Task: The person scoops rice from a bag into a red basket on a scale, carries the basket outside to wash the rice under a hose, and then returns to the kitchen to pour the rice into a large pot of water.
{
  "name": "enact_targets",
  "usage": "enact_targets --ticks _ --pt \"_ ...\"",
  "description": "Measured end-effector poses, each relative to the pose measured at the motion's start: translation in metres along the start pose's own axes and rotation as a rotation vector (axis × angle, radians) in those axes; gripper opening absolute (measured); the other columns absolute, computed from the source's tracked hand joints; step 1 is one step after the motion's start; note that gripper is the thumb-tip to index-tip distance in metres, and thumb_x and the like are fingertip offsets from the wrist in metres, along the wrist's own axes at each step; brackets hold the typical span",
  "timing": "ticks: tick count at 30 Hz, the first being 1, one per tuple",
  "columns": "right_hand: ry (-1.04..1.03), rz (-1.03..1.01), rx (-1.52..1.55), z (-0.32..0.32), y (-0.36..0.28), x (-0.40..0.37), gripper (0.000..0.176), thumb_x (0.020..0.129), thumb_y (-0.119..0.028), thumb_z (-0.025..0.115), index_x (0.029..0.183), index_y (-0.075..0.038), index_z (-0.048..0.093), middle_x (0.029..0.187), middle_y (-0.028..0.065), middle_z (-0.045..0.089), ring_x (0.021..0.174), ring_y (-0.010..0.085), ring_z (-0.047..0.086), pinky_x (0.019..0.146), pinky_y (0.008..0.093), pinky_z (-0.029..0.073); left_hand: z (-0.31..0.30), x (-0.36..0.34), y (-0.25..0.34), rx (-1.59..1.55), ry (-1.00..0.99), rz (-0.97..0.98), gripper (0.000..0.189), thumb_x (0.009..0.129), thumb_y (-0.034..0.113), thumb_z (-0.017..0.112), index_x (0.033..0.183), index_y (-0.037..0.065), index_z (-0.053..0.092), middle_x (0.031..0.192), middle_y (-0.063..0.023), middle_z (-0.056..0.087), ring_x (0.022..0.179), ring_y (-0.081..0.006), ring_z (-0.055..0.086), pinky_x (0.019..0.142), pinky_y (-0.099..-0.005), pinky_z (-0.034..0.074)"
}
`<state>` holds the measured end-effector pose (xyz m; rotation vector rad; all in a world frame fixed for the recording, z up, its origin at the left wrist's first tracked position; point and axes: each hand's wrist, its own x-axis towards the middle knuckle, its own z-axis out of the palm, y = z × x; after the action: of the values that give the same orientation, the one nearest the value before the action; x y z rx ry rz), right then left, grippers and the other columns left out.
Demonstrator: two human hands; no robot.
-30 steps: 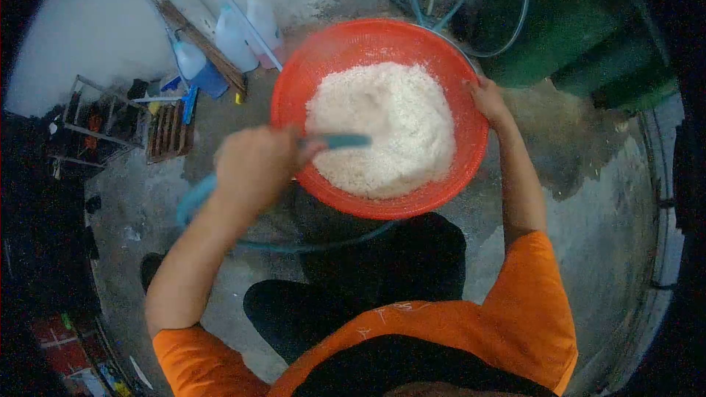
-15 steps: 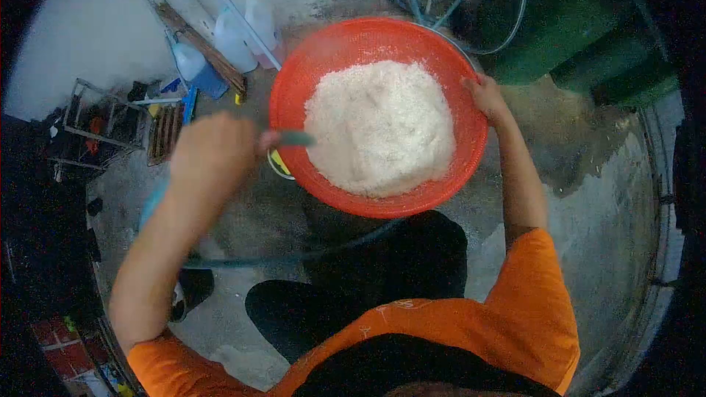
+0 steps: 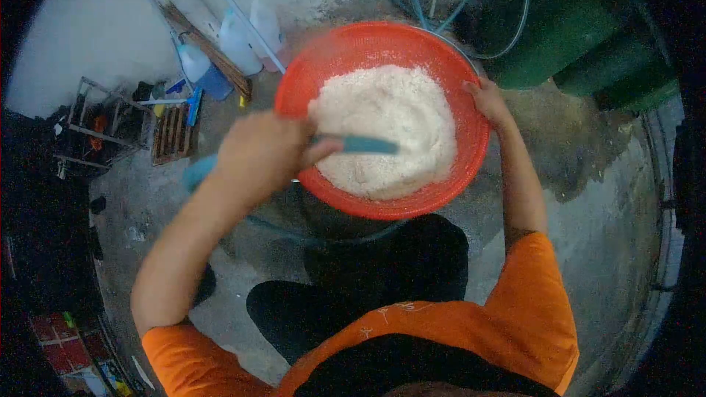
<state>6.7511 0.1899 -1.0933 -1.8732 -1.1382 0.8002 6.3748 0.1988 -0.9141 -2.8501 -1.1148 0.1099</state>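
Note:
A round red plastic basket [image 3: 382,209] with perforated sides is tilted in front of me, with a mound of white, grainy stuff [image 3: 390,117] in it. My left hand [image 3: 268,151], smeared by motion, is wrapped round a teal hose [image 3: 364,145]. The hose's end points right, over the white mound, and its other part trails behind my left wrist. At the basket's right edge, my right hand [image 3: 487,101] grips the rim, thumb on the inner side. I cannot make out whether water leaves the hose.
Coils of hose [image 3: 526,7] hang by the wall, near big green containers [image 3: 559,44] at the right. Plastic jugs [image 3: 239,40], a broom [image 3: 202,40] and a squeegee [image 3: 194,106] stand back left, beside a metal rack [image 3: 103,121]. The concrete floor [image 3: 596,250] has wet patches.
My left hand has moved right, carrying the hose end from the basket's left rim to over the white mound. My right hand stays on the rim.

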Motion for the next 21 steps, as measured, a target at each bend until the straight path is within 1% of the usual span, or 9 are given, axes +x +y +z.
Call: enact_targets --ticks 3,6,8,10,12,14,18,20,21 --pt "0.145 -0.040 -0.219 0.004 0.014 0.009 0.033 0.085 -0.023 0.053 0.105 0.004 0.054 0.092 0.0110 0.061 0.079 0.0181 0.058 0.072 0.0315 0.045 0.018 -0.023 -0.016 -0.018 -0.043 0.036 0.045 0.080 0.049 0.050 0.069 0.006 0.061 0.059 -0.0160 0.058 0.056 -0.0323 0.059 0.052 -0.0420 0.048" --pt "0.027 0.038 -0.057 -0.001 0.007 0.007 0.034 0.085 -0.023 0.053 0.106 0.004 0.054 0.094 0.0114 0.061 0.082 0.0180 0.057 0.074 0.0313 0.045 0.018 -0.027 -0.039 0.107 -0.053 -0.137 0.049 0.081 0.052 0.046 0.071 0.006 0.061 0.061 -0.0162 0.058 0.057 -0.0322 0.059 0.052 -0.0418 0.048" --pt "0.076 -0.021 -0.055 0.004 0.048 0.032 0.033 0.085 -0.022 0.053 0.106 0.004 0.054 0.094 0.0111 0.061 0.082 0.0178 0.057 0.073 0.0312 0.045 0.017 -0.016 -0.055 0.176 0.041 -0.366 0.052 0.082 0.053 0.043 0.072 0.005 0.061 0.061 -0.0159 0.059 0.057 -0.0329 0.059 0.053 -0.0428 0.048" --pt "0.121 -0.082 -0.057 0.006 0.058 0.037 0.033 0.084 -0.022 0.053 0.105 0.004 0.054 0.094 0.0108 0.061 0.081 0.0176 0.057 0.073 0.0310 0.045 0.013 0.004 -0.061 0.164 0.073 -0.363 0.052 0.082 0.053 0.043 0.072 0.005 0.061 0.062 -0.0161 0.059 0.058 -0.0335 0.060 0.053 -0.0436 0.048" --pt "0.039 -0.042 -0.032 0.002 0.038 0.025 0.031 0.085 -0.020 0.053 0.105 0.003 0.055 0.093 0.0101 0.061 0.080 0.0168 0.057 0.072 0.0305 0.046 0.012 0.012 -0.050 0.148 0.111 -0.360 0.053 0.082 0.054 0.042 0.073 0.005 0.062 0.062 -0.0164 0.059 0.059 -0.0341 0.060 0.054 -0.0443 0.048" --pt "0.031 -0.004 -0.053 -0.001 0.014 0.013 0.030 0.085 -0.020 0.053 0.104 0.003 0.055 0.093 0.0097 0.061 0.079 0.0165 0.057 0.071 0.0305 0.046 0.014 0.015 -0.026 -0.043 -0.060 -0.277 0.050 0.081 0.052 0.046 0.075 0.005 0.060 0.061 -0.0187 0.058 0.061 -0.0350 0.059 0.057 -0.0459 0.046" --pt "-0.010 -0.022 0.032 0.003 0.030 0.023 0.030 0.085 -0.019 0.053 0.103 0.003 0.055 0.090 0.0099 0.062 0.077 0.0167 0.058 0.067 0.0313 0.047 0.023 0.013 -0.007 -0.010 -0.060 -0.152 0.050 0.081 0.052 0.046 0.076 0.005 0.061 0.062 -0.0192 0.058 0.061 -0.0348 0.059 0.056 -0.0457 0.047" --pt "0.010 -0.006 -0.007 0.002 0.019 0.014 0.030 0.085 -0.019 0.052 0.104 0.003 0.055 0.091 0.0097 0.062 0.077 0.0166 0.058 0.067 0.0313 0.047 0.021 0.031 -0.028 0.006 0.069 -0.258 0.049 0.081 0.052 0.047 0.073 0.006 0.062 0.061 -0.0191 0.058 0.060 -0.0346 0.059 0.054 -0.0452 0.047" --pt "0.036 0.008 -0.048 0.001 0.009 0.008 0.030 0.085 -0.019 0.052 0.105 0.003 0.054 0.091 0.0094 0.062 0.077 0.0165 0.058 0.067 0.0313 0.047 0.019 0.035 -0.034 0.019 0.221 -0.194 0.049 0.081 0.052 0.047 0.070 0.006 0.061 0.061 -0.0189 0.058 0.059 -0.0350 0.059 0.053 -0.0450 0.047"
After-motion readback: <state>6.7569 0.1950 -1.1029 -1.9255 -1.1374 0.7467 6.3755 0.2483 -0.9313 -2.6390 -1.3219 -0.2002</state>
